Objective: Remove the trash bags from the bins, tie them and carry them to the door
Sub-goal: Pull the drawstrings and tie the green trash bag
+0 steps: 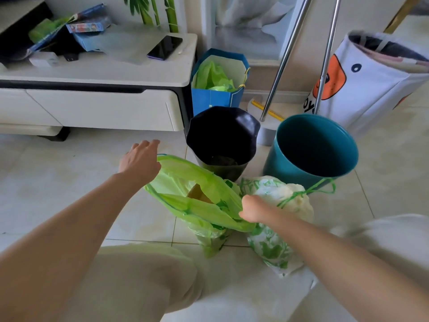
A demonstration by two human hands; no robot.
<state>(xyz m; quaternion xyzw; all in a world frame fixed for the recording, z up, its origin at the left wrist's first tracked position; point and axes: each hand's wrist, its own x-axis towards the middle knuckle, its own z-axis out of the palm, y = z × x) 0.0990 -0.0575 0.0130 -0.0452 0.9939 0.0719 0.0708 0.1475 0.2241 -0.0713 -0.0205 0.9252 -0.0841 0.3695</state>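
Two bins, one black (222,140) and one teal (313,147), stood on pale floor tiles (58,182) beside a white cabinet (92,108); the right hand (254,209) pinched the open green plastic bag (197,201), while the left hand (140,159), fingers relaxed, touched its rim.

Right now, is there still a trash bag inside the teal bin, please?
No, the teal bin stands bare inside, while the tied white bag lies on the floor before it.
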